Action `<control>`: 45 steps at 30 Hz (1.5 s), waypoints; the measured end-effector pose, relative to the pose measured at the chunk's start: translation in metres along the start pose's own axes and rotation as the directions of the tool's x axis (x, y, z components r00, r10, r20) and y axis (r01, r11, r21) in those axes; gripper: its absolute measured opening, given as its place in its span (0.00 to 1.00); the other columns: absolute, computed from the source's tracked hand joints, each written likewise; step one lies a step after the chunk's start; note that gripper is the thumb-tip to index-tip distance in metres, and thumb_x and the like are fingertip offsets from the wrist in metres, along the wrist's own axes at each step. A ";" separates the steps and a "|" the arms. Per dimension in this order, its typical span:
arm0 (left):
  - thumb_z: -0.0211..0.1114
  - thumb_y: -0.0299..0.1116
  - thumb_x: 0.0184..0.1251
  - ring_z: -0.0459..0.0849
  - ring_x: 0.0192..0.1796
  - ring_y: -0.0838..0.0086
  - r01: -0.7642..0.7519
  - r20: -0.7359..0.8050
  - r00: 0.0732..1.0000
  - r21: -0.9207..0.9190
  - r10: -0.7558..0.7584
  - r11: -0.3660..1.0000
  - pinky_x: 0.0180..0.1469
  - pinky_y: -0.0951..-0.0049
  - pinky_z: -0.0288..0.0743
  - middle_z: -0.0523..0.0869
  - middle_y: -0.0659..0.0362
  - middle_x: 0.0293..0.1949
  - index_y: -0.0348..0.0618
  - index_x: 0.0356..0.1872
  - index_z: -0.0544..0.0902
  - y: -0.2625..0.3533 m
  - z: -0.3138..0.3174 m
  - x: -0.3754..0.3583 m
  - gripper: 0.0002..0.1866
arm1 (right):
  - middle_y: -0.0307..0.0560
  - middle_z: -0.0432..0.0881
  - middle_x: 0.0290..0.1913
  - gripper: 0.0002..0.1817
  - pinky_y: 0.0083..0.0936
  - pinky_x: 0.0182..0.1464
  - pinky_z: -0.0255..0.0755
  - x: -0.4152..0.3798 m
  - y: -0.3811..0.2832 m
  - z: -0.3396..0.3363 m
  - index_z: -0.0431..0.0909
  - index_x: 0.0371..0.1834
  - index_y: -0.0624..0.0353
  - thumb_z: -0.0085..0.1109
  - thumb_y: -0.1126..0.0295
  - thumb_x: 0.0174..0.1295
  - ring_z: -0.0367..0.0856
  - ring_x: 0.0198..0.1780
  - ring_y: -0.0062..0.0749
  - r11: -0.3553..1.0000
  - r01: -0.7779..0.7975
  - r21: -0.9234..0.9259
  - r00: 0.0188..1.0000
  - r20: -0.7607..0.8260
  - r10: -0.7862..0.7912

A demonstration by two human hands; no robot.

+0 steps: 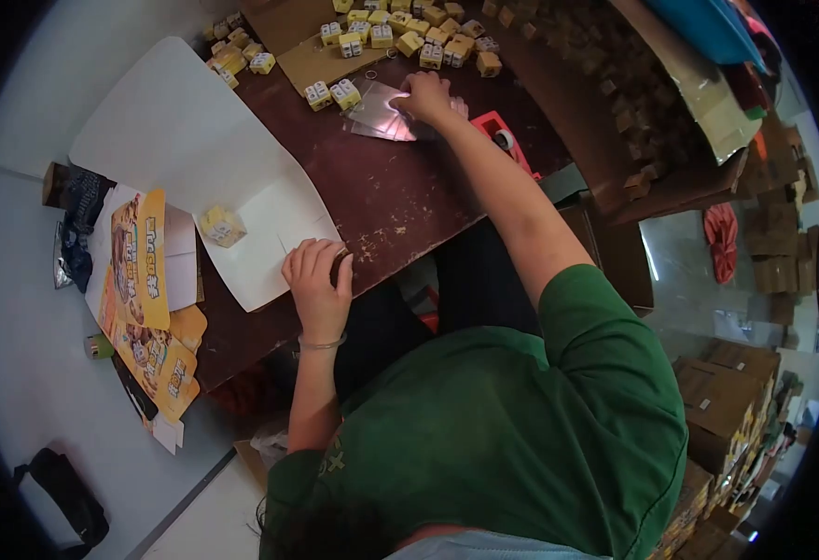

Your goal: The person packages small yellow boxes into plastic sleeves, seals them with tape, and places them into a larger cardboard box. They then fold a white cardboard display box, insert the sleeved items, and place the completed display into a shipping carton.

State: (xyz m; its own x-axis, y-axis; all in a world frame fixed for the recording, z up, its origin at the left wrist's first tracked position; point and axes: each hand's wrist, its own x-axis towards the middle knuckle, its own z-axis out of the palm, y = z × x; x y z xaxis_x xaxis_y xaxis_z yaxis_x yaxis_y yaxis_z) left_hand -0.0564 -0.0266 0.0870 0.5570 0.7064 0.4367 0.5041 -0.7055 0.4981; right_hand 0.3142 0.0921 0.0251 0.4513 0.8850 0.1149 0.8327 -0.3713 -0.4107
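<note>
My left hand [319, 285] lies at the near edge of an open white cardboard box [284, 210], its fingers stretched out and its thumb apart. Inside that box sits a small yellow-and-white block [222, 227] in a clear wrapper. Farther off, my right hand [426, 98] is on a small pile of shiny clear plastic bags [379, 114]. Its fingers are bent and closed at the edge of the bags, with the fingertips partly hidden. Two yellow-and-white blocks [332, 94] stand just left of the bags.
Many more blocks [381, 35] cover the table's far side, some on brown cardboard [321, 62]. A red tray [506, 142] with a roll of tape lies right of my right hand. Printed yellow boxes [148, 308] lean at the left. A large carton [633, 121] of blocks stands at the right.
</note>
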 end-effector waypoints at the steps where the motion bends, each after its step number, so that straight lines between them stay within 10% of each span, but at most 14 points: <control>1: 0.69 0.30 0.60 0.78 0.57 0.60 -0.012 0.019 1.000 -0.033 0.013 0.999 0.66 0.58 0.61 0.83 0.57 0.45 0.42 0.42 0.83 0.008 0.004 0.003 0.10 | 0.51 0.83 0.47 0.23 0.50 0.60 0.67 0.001 0.000 0.001 0.84 0.41 0.55 0.71 0.49 0.49 0.76 0.59 0.49 0.996 -0.031 0.089 0.999 -0.037 0.034; 6: 0.70 0.29 0.59 0.80 0.53 0.61 0.025 0.087 0.996 -0.185 -0.009 0.982 0.60 0.62 0.67 0.84 0.57 0.45 0.41 0.42 0.84 0.028 0.014 0.008 0.10 | 0.53 0.86 0.33 0.14 0.44 0.43 0.76 -0.006 0.008 0.004 0.83 0.36 0.56 0.69 0.59 0.54 0.85 0.39 0.52 0.929 -0.070 0.363 0.962 -0.223 0.160; 12: 0.67 0.28 0.64 0.82 0.52 0.65 0.314 0.317 0.934 -0.504 -0.166 0.805 0.56 0.67 0.74 0.84 0.55 0.47 0.40 0.48 0.83 0.036 0.028 0.022 0.12 | 0.55 0.84 0.45 0.10 0.40 0.50 0.75 -0.040 -0.002 -0.028 0.78 0.41 0.60 0.60 0.66 0.63 0.82 0.48 0.52 0.898 -0.093 0.430 0.943 -0.251 0.218; 15: 0.62 0.32 0.73 0.78 0.60 0.68 0.480 0.413 0.877 -0.723 -0.246 0.497 0.62 0.68 0.72 0.79 0.52 0.60 0.38 0.66 0.73 0.024 0.040 0.037 0.23 | 0.58 0.81 0.49 0.09 0.41 0.55 0.70 -0.067 0.000 -0.029 0.76 0.33 0.63 0.56 0.67 0.65 0.78 0.51 0.53 0.864 0.198 0.463 0.832 -0.546 0.102; 22: 0.52 0.27 0.69 0.62 0.76 0.58 0.524 0.529 0.847 -0.811 0.055 -0.261 0.76 0.55 0.54 0.62 0.45 0.74 0.36 0.76 0.54 0.012 0.052 0.076 0.34 | 0.49 0.75 0.54 0.09 0.28 0.59 0.66 -0.202 -0.057 -0.021 0.73 0.33 0.63 0.54 0.69 0.71 0.73 0.56 0.36 0.563 0.149 0.813 0.986 -0.078 -0.149; 26: 0.53 0.29 0.70 0.63 0.74 0.52 0.585 0.593 0.803 -0.767 0.056 -0.263 0.76 0.51 0.56 0.63 0.44 0.73 0.37 0.75 0.57 0.026 0.041 0.062 0.33 | 0.48 0.78 0.53 0.10 0.26 0.55 0.70 -0.213 -0.045 -0.052 0.77 0.37 0.63 0.58 0.67 0.69 0.78 0.51 0.30 0.440 -0.014 0.898 0.996 0.053 -0.075; 34: 0.53 0.31 0.72 0.71 0.70 0.52 0.663 0.647 0.747 -0.709 0.150 -0.240 0.72 0.53 0.64 0.70 0.44 0.69 0.34 0.72 0.62 0.039 0.042 0.049 0.29 | 0.43 0.83 0.45 0.10 0.22 0.50 0.72 -0.199 -0.045 -0.083 0.80 0.48 0.63 0.54 0.68 0.72 0.79 0.46 0.25 0.308 0.132 0.942 0.988 -0.151 0.041; 37: 0.51 0.29 0.73 0.68 0.71 0.48 0.669 0.656 0.743 -0.735 0.135 -0.112 0.73 0.48 0.60 0.68 0.44 0.71 0.36 0.72 0.63 0.041 0.034 0.044 0.27 | 0.45 0.82 0.45 0.12 0.33 0.60 0.65 -0.206 -0.064 -0.113 0.82 0.46 0.55 0.65 0.66 0.61 0.78 0.50 0.36 0.787 0.594 0.168 0.745 -0.485 -0.458; 40: 0.52 0.32 0.73 0.64 0.74 0.47 0.708 0.695 0.694 -0.706 0.188 -0.005 0.74 0.47 0.58 0.64 0.44 0.73 0.40 0.75 0.58 0.032 0.032 0.037 0.31 | 0.42 0.81 0.37 0.09 0.37 0.61 0.62 -0.210 -0.058 -0.102 0.82 0.38 0.54 0.67 0.63 0.57 0.76 0.48 0.38 0.722 0.515 0.461 0.855 -0.213 -0.473; 45: 0.63 0.49 0.65 0.62 0.74 0.48 0.677 0.610 0.733 -0.608 0.302 -0.415 0.74 0.45 0.56 0.61 0.45 0.73 0.47 0.78 0.46 0.054 0.043 0.016 0.47 | 0.39 0.79 0.33 0.06 0.30 0.52 0.66 -0.213 -0.063 -0.090 0.81 0.35 0.56 0.66 0.66 0.61 0.75 0.43 0.31 0.613 0.382 0.691 0.885 -0.083 -0.458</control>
State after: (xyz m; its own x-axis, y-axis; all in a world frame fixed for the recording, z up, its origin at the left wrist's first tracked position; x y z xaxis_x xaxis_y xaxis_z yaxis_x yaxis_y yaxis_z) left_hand 0.0080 -0.0565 0.0886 0.9629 0.2696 0.0136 -0.2334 0.8061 0.5438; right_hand 0.1946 -0.0985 0.1079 0.0446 0.9300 0.3649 0.4617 0.3047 -0.8331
